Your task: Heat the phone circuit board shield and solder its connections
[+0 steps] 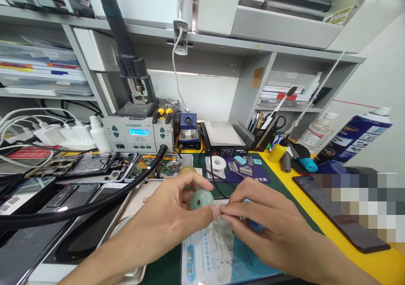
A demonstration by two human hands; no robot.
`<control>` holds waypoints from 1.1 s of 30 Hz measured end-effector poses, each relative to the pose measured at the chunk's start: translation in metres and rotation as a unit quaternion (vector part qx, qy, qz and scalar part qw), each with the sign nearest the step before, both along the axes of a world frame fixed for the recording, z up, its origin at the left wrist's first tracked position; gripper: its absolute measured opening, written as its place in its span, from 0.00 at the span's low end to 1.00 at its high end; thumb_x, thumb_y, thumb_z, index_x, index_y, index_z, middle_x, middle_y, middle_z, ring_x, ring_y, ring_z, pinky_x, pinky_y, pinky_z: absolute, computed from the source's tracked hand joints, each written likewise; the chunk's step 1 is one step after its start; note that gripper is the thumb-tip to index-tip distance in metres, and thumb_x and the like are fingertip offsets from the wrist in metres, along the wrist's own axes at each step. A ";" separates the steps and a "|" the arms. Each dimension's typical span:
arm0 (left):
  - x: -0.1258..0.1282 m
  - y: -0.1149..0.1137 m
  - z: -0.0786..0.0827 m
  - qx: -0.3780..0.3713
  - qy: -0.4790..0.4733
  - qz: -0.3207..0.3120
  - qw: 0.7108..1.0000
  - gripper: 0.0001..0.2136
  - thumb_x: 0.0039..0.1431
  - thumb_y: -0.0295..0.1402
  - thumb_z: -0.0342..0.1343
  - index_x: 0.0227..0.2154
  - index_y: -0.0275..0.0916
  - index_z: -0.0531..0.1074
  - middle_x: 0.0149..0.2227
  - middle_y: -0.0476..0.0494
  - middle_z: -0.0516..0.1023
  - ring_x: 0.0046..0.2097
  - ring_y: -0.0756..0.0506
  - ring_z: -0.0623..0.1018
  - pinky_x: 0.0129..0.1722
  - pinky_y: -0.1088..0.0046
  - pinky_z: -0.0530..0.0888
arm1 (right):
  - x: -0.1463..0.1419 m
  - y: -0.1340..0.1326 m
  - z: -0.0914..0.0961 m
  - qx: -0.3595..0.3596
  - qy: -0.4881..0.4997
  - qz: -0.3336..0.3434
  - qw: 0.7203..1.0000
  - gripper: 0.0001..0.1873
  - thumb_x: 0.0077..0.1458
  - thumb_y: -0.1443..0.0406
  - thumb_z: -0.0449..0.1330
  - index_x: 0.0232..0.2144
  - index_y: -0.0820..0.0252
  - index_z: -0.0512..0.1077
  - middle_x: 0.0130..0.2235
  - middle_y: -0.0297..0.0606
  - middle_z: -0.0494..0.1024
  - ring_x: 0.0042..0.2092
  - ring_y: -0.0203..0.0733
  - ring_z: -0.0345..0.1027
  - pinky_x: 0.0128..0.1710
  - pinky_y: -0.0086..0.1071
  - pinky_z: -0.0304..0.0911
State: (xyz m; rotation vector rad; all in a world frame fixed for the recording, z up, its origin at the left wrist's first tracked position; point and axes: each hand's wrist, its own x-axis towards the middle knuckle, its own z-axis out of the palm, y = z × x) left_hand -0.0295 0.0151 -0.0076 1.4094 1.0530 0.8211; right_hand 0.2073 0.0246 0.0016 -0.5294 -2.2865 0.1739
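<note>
My left hand (172,215) holds a round pale green bead-like piece (201,199) between thumb and fingers, above the green mat. My right hand (268,223) meets it from the right, its thumb and forefinger pinched on something tiny at the piece's lower right edge, too small to name. Both hands hover over a clear plastic packet with blue print (218,251). A second greenish round piece (187,169) lies just behind my left hand.
A soldering station (137,133) with its black hose (95,207) stands at the back. Opened phones and circuit boards (95,166) fill the left. A white tape roll (218,164), pen cup (264,135), spray can (351,139) and dark phone (338,217) lie right.
</note>
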 end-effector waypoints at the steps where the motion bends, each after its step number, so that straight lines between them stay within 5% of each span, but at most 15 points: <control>1: -0.001 0.000 -0.002 0.001 0.005 -0.011 1.000 0.20 0.59 0.49 0.68 0.48 0.45 0.73 0.32 0.54 0.65 0.33 0.50 0.61 0.29 0.73 0.59 | 0.000 -0.001 0.000 -0.005 0.000 0.003 1.000 0.06 0.63 0.76 0.64 0.39 0.66 0.81 0.35 0.42 0.80 0.36 0.39 0.71 0.35 0.32 0.69; 9: 0.002 -0.005 -0.003 -0.027 0.051 -0.043 0.997 0.08 0.60 0.36 0.64 0.41 0.45 0.74 0.29 0.55 0.64 0.31 0.50 0.60 0.28 0.74 0.58 | -0.002 -0.008 0.000 -0.021 -0.007 0.011 1.000 0.07 0.62 0.76 0.64 0.40 0.64 0.80 0.37 0.40 0.81 0.37 0.38 0.71 0.37 0.31 0.70; 14: 0.007 -0.007 0.003 -0.018 0.006 -0.042 0.999 0.09 0.57 0.28 0.62 0.40 0.44 0.74 0.35 0.53 0.75 0.34 0.50 0.67 0.29 0.75 0.61 | -0.004 -0.010 -0.001 -0.027 -0.001 0.012 1.000 0.09 0.62 0.76 0.64 0.42 0.63 0.80 0.38 0.41 0.82 0.38 0.39 0.72 0.37 0.32 0.71; 33: 0.010 -0.010 -0.001 -0.036 -0.024 -0.013 0.999 0.09 0.61 0.31 0.64 0.43 0.44 0.74 0.29 0.57 0.70 0.28 0.54 0.63 0.25 0.79 0.59 | -0.004 -0.010 -0.007 -0.016 0.014 -0.006 1.000 0.13 0.60 0.77 0.64 0.45 0.61 0.79 0.39 0.42 0.82 0.38 0.42 0.73 0.38 0.37 0.73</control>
